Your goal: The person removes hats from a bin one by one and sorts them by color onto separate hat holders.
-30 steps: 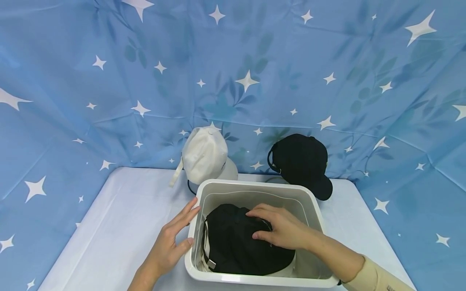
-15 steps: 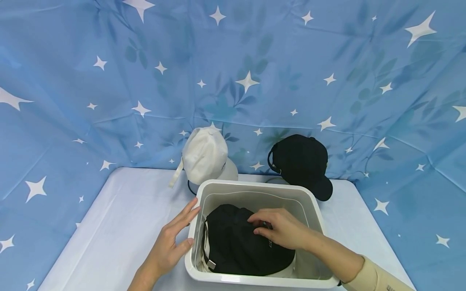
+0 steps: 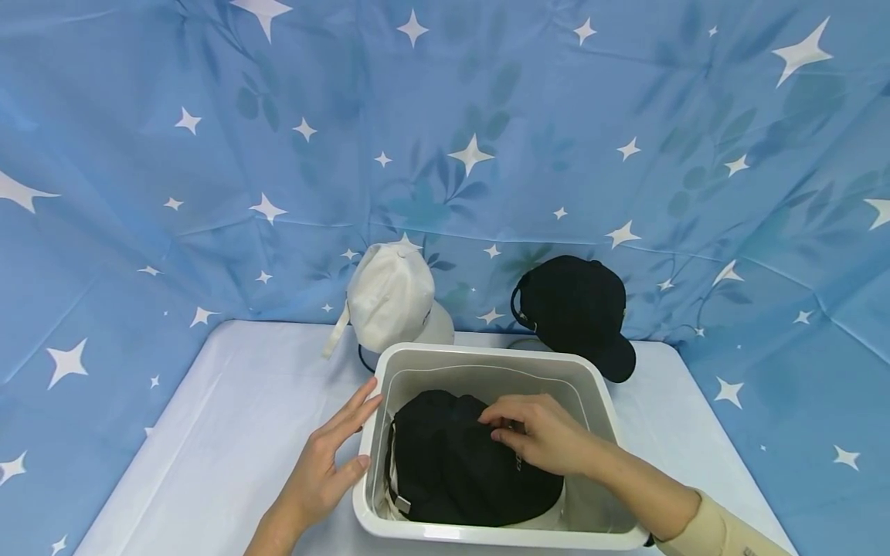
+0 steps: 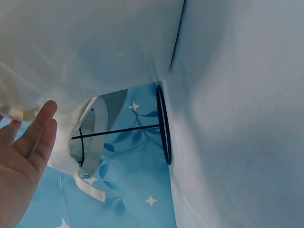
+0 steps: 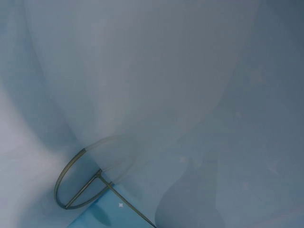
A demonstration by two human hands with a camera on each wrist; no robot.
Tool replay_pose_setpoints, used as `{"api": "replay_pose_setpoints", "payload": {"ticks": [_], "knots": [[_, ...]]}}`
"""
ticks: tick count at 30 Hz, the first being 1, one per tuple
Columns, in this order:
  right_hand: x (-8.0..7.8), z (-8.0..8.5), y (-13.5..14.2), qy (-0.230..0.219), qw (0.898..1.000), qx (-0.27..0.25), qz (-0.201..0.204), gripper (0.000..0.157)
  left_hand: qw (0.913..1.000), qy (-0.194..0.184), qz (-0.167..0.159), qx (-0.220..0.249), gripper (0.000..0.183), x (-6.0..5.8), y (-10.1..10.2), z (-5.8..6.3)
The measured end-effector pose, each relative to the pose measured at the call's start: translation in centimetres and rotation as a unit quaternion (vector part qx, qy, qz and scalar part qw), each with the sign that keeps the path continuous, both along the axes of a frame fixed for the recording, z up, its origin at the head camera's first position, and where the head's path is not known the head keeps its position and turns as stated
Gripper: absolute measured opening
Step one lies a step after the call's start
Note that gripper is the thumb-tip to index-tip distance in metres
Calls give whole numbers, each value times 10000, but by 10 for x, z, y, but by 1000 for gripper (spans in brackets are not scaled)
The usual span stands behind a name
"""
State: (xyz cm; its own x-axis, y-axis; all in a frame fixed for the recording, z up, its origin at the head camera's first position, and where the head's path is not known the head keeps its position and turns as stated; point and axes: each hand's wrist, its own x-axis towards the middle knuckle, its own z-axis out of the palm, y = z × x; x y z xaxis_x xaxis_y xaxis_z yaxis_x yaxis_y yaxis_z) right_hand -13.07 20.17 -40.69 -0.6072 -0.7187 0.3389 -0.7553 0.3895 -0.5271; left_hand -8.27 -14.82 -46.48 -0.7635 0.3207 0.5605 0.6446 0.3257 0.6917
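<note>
Slippage looks the likeliest trouble in the head view: the right hand (image 3: 542, 434) appears to pinch a small fold of the black cap (image 3: 452, 455) inside the bin (image 3: 431, 531), thumb and fingers narrowed on slack cloth, a slight hold that could lose it. Pale fabric (image 3: 552, 516) lies under the cap's lower edge and might come up too if the layers catch. The left hand (image 3: 323, 463) rests widely spread fingers against the bin's side; so light a touch may not stop a slide. The bin is glossy, round-cornered plastic; the cap is matte, soft and rumpled. Behind are a domed white cap (image 3: 389, 301) and a second black cap (image 3: 570, 309), near enough to be knocked by a shove.

Left wrist view: straight fingers; beyond them, the white cap's strap dangles near a thin dark rod (image 4: 123, 130) and ring base (image 4: 160, 124), a slender build that could tip.

Right wrist view: milky blur, one wire ring (image 5: 56, 190); no fingers show.
</note>
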Motion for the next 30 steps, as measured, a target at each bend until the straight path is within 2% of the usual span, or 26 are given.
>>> {"api": "replay_pose_setpoints", "payload": {"ticks": [10,22,30], "knots": [[1,6,5,-138,9994,-160,-269,31,10000,61,-25,-19,71,-1,2,0],[2,10,9,-27,9992,-327,-230,34,9999,-75,-4,-79,73,0,2,1],[3,18,10,9,9992,-282,-295,34,9999,67,27,-85,71,1,0,1]]}}
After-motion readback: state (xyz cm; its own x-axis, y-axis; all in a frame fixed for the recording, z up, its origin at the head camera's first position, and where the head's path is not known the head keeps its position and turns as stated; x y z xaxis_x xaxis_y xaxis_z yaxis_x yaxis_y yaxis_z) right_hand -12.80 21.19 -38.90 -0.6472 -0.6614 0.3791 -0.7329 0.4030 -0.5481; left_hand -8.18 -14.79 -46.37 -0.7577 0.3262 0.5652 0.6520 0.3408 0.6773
